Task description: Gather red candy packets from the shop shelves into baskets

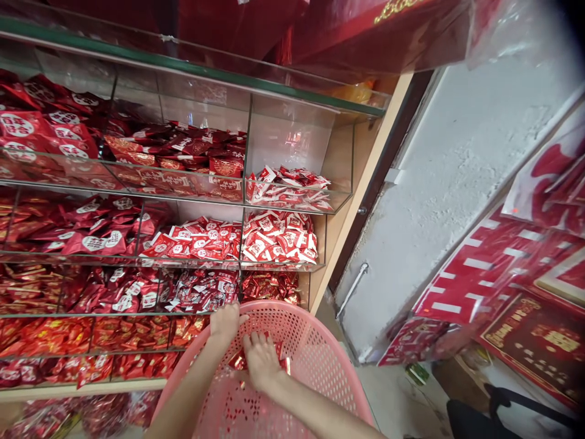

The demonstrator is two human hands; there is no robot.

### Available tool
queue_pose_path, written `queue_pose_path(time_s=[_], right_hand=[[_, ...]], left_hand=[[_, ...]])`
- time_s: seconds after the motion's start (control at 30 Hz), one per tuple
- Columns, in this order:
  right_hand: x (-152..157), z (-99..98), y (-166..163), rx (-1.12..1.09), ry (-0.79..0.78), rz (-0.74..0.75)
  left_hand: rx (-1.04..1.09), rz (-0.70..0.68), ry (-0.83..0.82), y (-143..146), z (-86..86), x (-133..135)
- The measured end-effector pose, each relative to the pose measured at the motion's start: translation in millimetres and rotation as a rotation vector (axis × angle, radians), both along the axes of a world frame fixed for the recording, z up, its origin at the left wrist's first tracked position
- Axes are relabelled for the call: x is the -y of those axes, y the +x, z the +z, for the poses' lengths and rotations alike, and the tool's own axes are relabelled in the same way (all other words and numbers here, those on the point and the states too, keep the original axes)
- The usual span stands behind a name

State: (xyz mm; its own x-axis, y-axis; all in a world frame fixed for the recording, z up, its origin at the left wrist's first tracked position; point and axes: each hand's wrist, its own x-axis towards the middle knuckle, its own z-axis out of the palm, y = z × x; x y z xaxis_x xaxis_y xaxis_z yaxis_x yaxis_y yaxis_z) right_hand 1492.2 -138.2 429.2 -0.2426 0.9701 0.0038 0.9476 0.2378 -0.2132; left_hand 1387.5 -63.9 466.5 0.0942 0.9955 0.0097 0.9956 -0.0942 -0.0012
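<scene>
A round pink plastic basket (320,347) with holes in its wall stands against the front of the shelves. My left hand (223,326) is closed over its far-left rim. Inside the basket, my right hand (261,364) curls its fingers over several shiny red candy packets (238,360), which stick out on both sides of it. Its palm side is hidden. Red foil packets (270,286) fill the shelf compartment just beyond the rim.
Glass-fronted shelves (201,195) hold red wrapped packets in divided compartments. A green-edged glass shelf (192,64) juts out above. To the right are a white wall (439,164), red-and-white packaged goods (479,268) and a black chair part (475,421).
</scene>
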Motion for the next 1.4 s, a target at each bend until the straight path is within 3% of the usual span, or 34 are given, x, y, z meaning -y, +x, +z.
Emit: queue_pose_path(time_s=[0.2,0.4,0.6,0.8,0.93,1.03,1.27,1.4], right_hand=[[3.1,-24.6,-17.9,0.135,0.107,0.115],[5.8,-14.1,-2.2,-0.052,0.052,0.141],[21.2,-18.4,16.3,-0.025,-0.052,0.513],[18.8,-29.9,23.7,0.111,0.056,0.56],[14.3,-26.9,26.4,0.124,0.112,0.534],[7.1,-11.8,27.5,0.035,0.145,0.483],[-52.8,45.9,64.3,-0.371,0.397,0.032],[-89.2,58.6,87.8,-0.366,0.357,-0.114]], left_hand=[[-0.001,-0.02,0.018,-1.2,-3.1,-1.9],[0.004,-0.019,0.011,-1.4,-1.2,-1.0],[0.007,-0.011,-0.021,-0.2,7.3,2.7],[-0.003,-0.033,-0.005,-0.6,6.1,2.1],[-0.02,-0.039,0.008,-0.7,3.8,0.6],[-0.036,-0.032,0.007,0.1,3.7,0.2],[-0.041,-0.03,-0.012,-3.7,-0.1,2.4],[-0.041,-0.022,-0.014,-7.3,-6.6,5.1]])
